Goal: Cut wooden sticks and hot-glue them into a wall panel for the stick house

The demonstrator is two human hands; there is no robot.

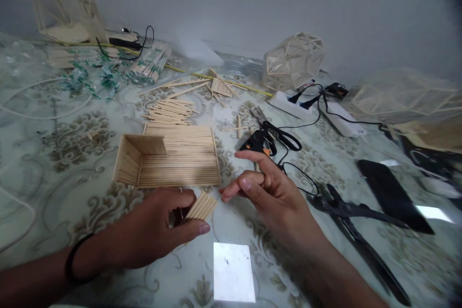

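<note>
My left hand (155,228), with a dark band at the wrist, grips a small panel of wooden sticks (202,206) laid side by side, between thumb and fingers. My right hand (269,192) is just right of the panel. Its index finger points out and the other fingers are partly bent, with the fingertips close to the panel's corner. A faint thin strand seems to run between them; I cannot make out what it is. Behind my hands lies a larger stick-built base (180,154), with low upright walls (130,159) at its left corner.
Loose sticks (169,111) lie behind the base. A black glue gun (258,140), scissors (277,132), cutting pliers (346,211) and a black phone (393,195) are to the right. Power strips (292,104) with cords and a faceted stick model (294,60) stand farther back.
</note>
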